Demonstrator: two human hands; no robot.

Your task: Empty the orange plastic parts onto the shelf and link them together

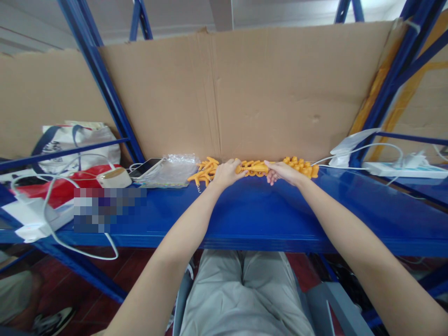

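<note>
A row of yellow-orange plastic parts runs along the back of the blue shelf, against the cardboard. My left hand (227,173) rests among them, thumb and fingers apart, its fingertips at the left end of the middle group of parts (257,169). From the other side my right hand (284,171) touches the same group with a stretched finger, its lower fingers loosely curled and apart. Left of my left hand lie branched yellow-orange pieces (203,172). Blocky yellow-orange pieces (304,167) sit beyond my right hand. Fine contact at the fingertips is blurred.
Clear plastic bags (171,170) and a phone (147,168) lie to the left, near a white charger (114,178) with loose cables. Power strips (406,169) stand at the right. Tall cardboard (280,93) closes the back, between blue posts (105,79).
</note>
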